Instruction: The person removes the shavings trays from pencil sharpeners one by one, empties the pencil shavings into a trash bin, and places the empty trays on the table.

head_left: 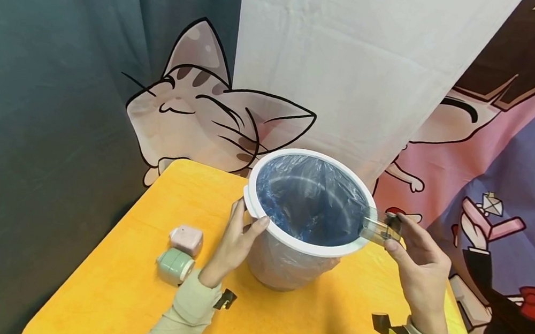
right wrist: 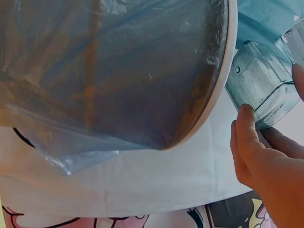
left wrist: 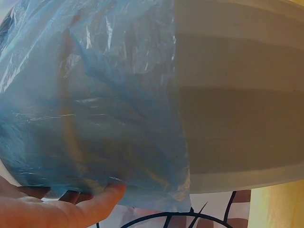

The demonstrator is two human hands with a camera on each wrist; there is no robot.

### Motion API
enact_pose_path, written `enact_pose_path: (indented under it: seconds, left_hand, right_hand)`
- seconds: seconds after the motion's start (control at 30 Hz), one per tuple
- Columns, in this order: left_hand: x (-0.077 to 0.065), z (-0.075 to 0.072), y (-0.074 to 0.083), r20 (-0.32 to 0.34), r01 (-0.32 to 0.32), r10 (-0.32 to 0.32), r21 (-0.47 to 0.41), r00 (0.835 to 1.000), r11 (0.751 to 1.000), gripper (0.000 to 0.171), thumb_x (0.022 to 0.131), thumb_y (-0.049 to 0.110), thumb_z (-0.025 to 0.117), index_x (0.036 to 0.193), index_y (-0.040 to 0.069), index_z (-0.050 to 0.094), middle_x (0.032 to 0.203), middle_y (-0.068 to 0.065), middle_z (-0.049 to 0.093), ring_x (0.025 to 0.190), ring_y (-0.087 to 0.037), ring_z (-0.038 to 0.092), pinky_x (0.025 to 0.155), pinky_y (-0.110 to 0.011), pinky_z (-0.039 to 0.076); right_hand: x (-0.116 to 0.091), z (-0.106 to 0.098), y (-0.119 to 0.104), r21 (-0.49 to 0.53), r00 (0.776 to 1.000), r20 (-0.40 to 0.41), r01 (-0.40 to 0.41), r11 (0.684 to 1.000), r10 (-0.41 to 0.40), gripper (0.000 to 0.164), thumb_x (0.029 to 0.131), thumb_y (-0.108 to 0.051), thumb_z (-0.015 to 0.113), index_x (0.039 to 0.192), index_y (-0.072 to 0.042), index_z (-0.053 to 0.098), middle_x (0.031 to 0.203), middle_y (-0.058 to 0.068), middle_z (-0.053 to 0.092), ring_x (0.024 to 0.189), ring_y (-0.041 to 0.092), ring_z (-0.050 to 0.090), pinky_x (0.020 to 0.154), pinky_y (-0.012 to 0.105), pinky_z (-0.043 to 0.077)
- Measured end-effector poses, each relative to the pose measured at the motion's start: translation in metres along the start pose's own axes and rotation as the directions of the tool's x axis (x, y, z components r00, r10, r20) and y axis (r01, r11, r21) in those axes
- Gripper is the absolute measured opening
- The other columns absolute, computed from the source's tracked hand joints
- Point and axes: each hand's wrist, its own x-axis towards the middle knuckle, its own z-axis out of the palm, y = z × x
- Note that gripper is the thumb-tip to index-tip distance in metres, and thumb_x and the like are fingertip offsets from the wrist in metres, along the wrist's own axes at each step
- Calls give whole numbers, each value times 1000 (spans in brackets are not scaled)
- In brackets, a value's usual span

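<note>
A round trash can [head_left: 308, 250] with a white rim stands on the yellow table. A thin bluish plastic bag [head_left: 310, 198] lines it and is folded over the rim, hanging down outside. My left hand [head_left: 236, 242] grips the left side of the rim, thumb on top; in the left wrist view, its fingers [left wrist: 102, 202] lie against the bag. At the right edge of the can, my right hand [head_left: 424, 273] holds a clear plastic container [right wrist: 261, 83] between thumb and fingers. That container's far end overlaps the rim in the head view, and its near end looks dark.
On the table [head_left: 106, 280], left of my left hand, lie a small pink bottle-like object [head_left: 186, 240] and a green one [head_left: 174, 266], side by side. Behind the table hang a dark curtain [head_left: 62, 88] and a white cloth [head_left: 355, 62] with cartoon figures.
</note>
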Motion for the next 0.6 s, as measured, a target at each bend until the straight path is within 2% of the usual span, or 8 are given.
enact_pose_path:
  seconds: [0.3,0.6]
  left_hand:
    - [0,0,-1,-4,-2,2,9,1000,1000,61,83,21,50,133,12,16,127,-7,18,113,-17,26,84,-38,34]
    - [-1,0,-2,-5,3,-3,6,1000,1000,61,83,22,50,133,14,17,127,-6,18,114,-17,25,84,-38,34]
  right_hand:
    - [-5,-8,1,73,1000,-27,10,997,-8,48,68,20,55,114,16,41,117,26,40,112,32,32,90,28,27]
    - [-12,-18,-1,197,1000,-25,-2,980,7,46,70,23,49,114,19,36,116,33,35,111,37,29,85,31,32]
